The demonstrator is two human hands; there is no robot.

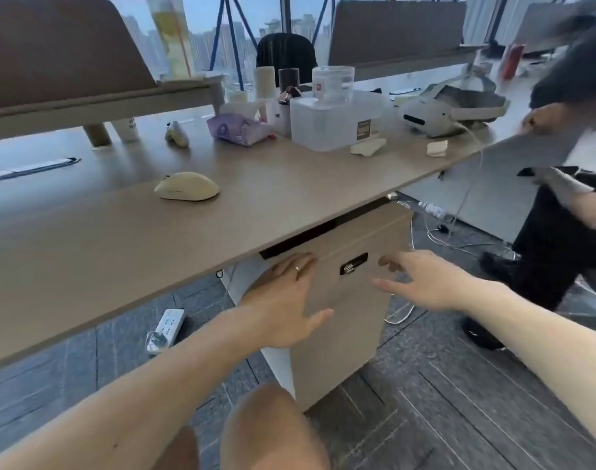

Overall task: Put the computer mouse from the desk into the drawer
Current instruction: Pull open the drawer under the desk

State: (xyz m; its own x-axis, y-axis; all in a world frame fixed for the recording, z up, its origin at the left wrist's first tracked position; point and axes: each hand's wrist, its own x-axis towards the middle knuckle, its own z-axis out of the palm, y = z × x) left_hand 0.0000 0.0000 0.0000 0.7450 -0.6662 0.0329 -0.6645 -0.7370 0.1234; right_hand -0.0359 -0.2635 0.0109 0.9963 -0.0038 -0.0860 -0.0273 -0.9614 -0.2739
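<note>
A cream computer mouse [187,186] lies on the beige desk [127,239], left of centre, untouched. Under the desk stands a beige drawer cabinet [344,320] with a dark lock [353,263] on its top drawer front, and the drawer looks shut. My left hand [286,296] is spread flat, its fingertips on the upper left edge of the drawer front. Just right of the lock my right hand [422,279] hovers open with its fingers curled, holding nothing.
At the back of the desk are a clear plastic box [333,123] with a jar on top, a purple tissue pack [239,128] and a white headset [435,113]. A person in dark clothes [561,215] stands at the right. A power strip [166,329] and cables lie on the floor.
</note>
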